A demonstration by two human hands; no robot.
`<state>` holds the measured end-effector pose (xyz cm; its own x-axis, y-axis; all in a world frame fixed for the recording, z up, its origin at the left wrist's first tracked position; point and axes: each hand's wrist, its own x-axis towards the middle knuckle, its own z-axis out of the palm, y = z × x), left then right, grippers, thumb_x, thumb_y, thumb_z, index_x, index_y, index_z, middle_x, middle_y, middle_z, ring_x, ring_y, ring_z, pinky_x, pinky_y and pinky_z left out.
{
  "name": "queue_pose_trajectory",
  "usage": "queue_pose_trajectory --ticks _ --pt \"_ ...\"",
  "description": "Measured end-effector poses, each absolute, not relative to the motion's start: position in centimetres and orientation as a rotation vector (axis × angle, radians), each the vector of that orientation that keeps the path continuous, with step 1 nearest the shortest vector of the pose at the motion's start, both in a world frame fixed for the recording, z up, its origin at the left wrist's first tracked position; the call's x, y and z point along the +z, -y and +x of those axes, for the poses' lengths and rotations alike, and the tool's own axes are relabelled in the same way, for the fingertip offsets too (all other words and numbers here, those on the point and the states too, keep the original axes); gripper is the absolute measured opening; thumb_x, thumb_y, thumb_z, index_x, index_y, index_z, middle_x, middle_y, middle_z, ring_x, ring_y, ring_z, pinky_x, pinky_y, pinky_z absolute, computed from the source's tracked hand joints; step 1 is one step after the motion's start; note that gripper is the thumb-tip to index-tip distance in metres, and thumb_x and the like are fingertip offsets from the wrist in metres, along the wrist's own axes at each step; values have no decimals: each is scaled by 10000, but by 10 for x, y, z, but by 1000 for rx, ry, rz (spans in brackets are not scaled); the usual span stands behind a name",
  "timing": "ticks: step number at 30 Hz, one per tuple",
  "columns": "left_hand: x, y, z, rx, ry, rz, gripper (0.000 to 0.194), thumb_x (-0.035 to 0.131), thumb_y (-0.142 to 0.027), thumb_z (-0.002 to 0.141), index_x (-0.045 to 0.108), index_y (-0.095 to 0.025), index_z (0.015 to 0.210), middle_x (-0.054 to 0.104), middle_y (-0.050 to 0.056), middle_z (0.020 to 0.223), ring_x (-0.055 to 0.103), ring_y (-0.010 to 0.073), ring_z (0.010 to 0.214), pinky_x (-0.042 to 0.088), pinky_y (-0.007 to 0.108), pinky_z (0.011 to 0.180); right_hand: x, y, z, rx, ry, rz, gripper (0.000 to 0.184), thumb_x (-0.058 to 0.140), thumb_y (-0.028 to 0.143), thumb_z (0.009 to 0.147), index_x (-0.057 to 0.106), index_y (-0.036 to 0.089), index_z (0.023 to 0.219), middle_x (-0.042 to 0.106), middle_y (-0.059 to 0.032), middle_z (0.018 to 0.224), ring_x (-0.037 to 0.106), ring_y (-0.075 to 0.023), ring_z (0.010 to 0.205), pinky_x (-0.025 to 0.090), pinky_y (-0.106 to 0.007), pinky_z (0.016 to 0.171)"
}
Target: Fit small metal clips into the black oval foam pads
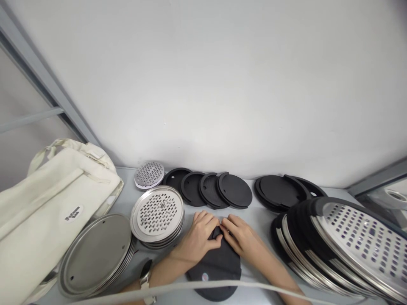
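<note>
In the head view, a black round disc (219,267) with a small round sticker lies in front of me on the grey tabletop. My left hand (201,235) has its fingers curled and pinched at the far edge of this disc. Close beside it, my right hand (238,235) grips the same far edge from the right, fingers bent. The fingertips almost meet there, and they partly hide the edge. Left of my left hand stands a stack of round metal plates with a perforated top (159,211). A wristwatch (146,273) is on my left wrist.
Several black discs (237,191) overlap along the wall, with a small perforated disc (149,174) at their left. More black discs (281,190) lie at back right. A large stack (365,237) leans at right. Plain metal plates (98,254) and a cream bag (57,195) are left. A pale cable (178,286) crosses the foreground.
</note>
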<state>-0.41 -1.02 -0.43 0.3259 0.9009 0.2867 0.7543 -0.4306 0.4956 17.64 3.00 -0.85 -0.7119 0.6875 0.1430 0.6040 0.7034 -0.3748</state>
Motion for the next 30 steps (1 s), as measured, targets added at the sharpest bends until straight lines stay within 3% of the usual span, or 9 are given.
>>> queue_pose_trajectory --ticks 9,30 --pt "-4 10 -4 791 -1508 2299 119 619 -147 781 514 -181 825 559 10 857 494 197 871 384 345 791 -5 -30 178 511 2645 -1035 101 405 178 936 484 202 878 495 -32 830 494 -179 762 422 -290 682" --pt "-5 10 -4 737 -1538 2317 126 620 -166 789 506 -184 841 540 -1 867 484 190 886 347 333 795 -3 -28 176 502 2700 -1061 145 393 176 939 503 197 847 561 -31 789 519 -187 738 379 -294 679"
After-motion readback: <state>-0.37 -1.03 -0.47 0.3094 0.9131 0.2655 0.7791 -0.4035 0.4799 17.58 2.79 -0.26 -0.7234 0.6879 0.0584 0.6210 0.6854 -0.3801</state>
